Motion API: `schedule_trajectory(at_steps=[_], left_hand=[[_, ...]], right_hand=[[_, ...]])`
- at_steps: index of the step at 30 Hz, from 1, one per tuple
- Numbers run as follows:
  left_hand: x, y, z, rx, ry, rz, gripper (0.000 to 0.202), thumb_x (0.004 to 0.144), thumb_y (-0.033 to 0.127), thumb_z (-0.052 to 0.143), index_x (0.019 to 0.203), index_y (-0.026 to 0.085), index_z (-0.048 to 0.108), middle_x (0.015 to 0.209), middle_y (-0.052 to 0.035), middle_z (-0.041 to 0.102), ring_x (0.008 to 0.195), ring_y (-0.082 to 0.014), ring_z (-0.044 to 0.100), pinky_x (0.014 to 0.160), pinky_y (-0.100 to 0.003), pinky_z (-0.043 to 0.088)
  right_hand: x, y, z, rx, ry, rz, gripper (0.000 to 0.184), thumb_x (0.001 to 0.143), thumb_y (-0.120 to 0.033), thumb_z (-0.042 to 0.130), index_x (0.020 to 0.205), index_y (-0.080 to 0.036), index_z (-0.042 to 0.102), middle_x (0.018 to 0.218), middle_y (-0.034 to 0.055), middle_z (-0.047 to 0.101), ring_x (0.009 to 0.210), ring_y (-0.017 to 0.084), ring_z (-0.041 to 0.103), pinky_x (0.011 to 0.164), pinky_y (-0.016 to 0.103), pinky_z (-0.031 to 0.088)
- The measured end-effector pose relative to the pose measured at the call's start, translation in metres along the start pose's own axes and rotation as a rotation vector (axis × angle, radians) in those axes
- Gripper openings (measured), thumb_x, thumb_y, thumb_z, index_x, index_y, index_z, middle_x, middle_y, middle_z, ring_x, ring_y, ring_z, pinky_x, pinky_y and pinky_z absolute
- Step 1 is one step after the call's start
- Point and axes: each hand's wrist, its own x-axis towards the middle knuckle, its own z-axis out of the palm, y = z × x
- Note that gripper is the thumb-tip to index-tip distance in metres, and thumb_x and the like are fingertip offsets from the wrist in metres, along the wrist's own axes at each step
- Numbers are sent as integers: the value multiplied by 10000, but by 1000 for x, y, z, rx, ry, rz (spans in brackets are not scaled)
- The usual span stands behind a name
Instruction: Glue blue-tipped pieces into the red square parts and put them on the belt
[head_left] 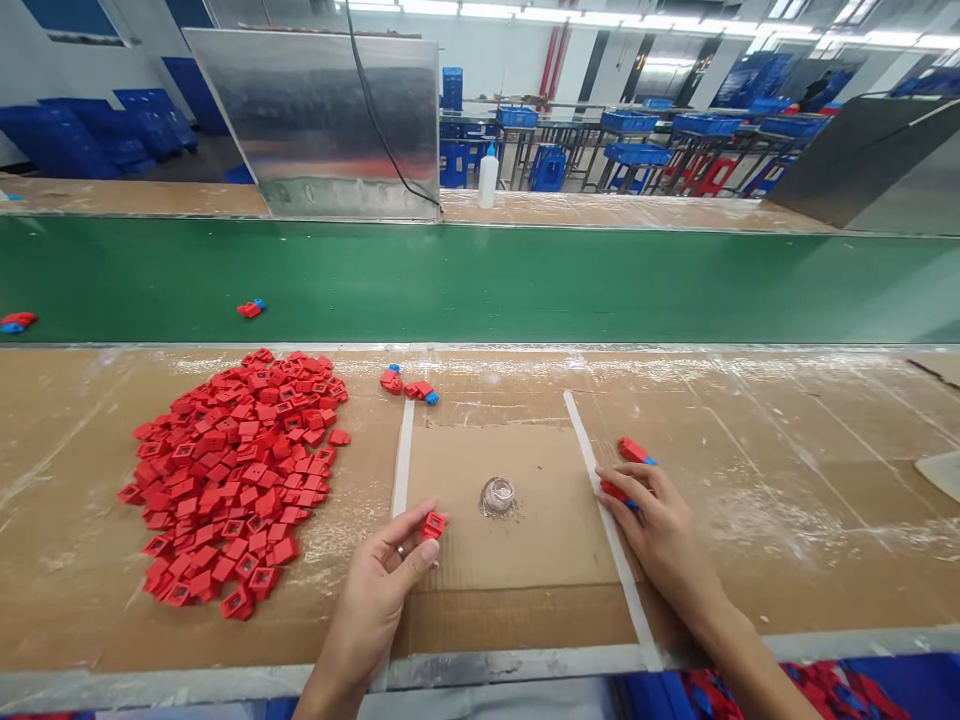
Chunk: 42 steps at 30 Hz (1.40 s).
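Between the thumb and fingers of my left hand (386,570) is a small red plastic piece (434,525), its square hollow facing up. My right hand (660,530) pinches a red-and-blue plastic piece (616,491), low over the right white tape strip; the fingers partly cover it. Just beyond those fingers lies another red-and-blue piece (636,451). A small round pot (498,494), with crumbs or smears around it, sits on the cardboard sheet (525,560) between my hands. Left of my left hand spreads a big heap of red plastic pieces (240,470).
Two red-and-blue pieces (418,391) lie beyond the left tape strip (403,455). More rest on the green belt (480,280) behind the table. A white bottle (488,178) and a metal panel (337,120) stand on the far ledge. Below the front edge, a blue bin (919,680) holds red-and-blue pieces.
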Motion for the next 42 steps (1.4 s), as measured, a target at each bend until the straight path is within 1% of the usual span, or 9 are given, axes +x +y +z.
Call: schedule_trajectory(at_steps=[4, 7, 13, 18, 24, 29, 32, 37, 42], left_hand=[[0, -4, 0, 58, -37, 22, 420, 794, 306, 752, 1202, 237, 681, 1059, -54, 735, 951, -164, 611, 771, -203, 493], [0, -3, 0, 114, -38, 34, 414, 789, 319, 752, 1190, 237, 685, 1022, -40, 737, 847, -143, 618, 754, -205, 510], [-5, -9, 5, 241, -56, 102, 416, 780, 349, 744, 1174, 228, 695, 1017, -52, 730, 869, -184, 659, 787, -253, 555], [-8, -11, 8, 257, -53, 188, 369, 785, 330, 731, 1136, 218, 718, 951, -54, 709, 821, -196, 672, 704, -258, 579], [-17, -7, 9, 125, -88, 96, 376, 765, 291, 759, 1134, 224, 730, 995, -74, 741, 914, -221, 687, 826, -286, 568], [-23, -11, 6, -34, -108, 46, 371, 760, 287, 774, 1124, 225, 731, 989, -73, 756, 880, -196, 690, 826, -275, 559], [-23, -14, 4, -82, -122, 42, 355, 775, 279, 766, 1125, 236, 723, 977, -57, 757, 866, -167, 680, 814, -240, 544], [-24, -17, 2, -103, -141, 39, 363, 792, 267, 753, 1151, 238, 704, 985, -48, 740, 890, -160, 658, 808, -232, 533], [-29, -17, 4, -55, -138, 71, 357, 809, 259, 732, 1162, 225, 694, 995, -56, 724, 889, -173, 657, 818, -253, 533]], right_hand=[[-12, -1, -1, 15, -77, -18, 333, 991, -346, 473, 1285, -235, 585, 1195, 101, 606, 1094, 275, 577, 922, 449, 478], [-17, 3, -7, 77, -86, 71, 356, 1001, -331, 439, 1317, -213, 556, 1242, 104, 623, 1141, 268, 574, 953, 443, 466], [-3, 6, -20, 231, -162, 260, 298, 973, -399, 495, 1051, -206, 707, 1044, 81, 703, 970, 250, 649, 852, 384, 505], [2, -12, -25, 234, -248, 199, 254, 968, -395, 512, 975, -224, 700, 1001, 65, 691, 910, 228, 638, 797, 342, 504], [-9, -23, -29, 87, -237, 111, 214, 947, -403, 545, 960, -214, 644, 903, 66, 678, 813, 238, 637, 722, 360, 514], [-4, -27, -31, 224, -279, 140, 186, 939, -378, 571, 974, -207, 637, 932, 62, 689, 816, 222, 652, 744, 356, 537], [10, -43, -32, 287, -254, 144, 167, 933, -357, 594, 1002, -208, 628, 975, 59, 686, 845, 213, 654, 778, 353, 537], [38, -81, -31, 246, -245, -41, 103, 944, -308, 596, 1007, -232, 625, 947, 34, 677, 818, 187, 637, 752, 324, 518], [48, -96, -25, 197, -297, -175, 102, 970, -278, 540, 1006, -226, 621, 944, 52, 667, 857, 205, 630, 738, 334, 510]])
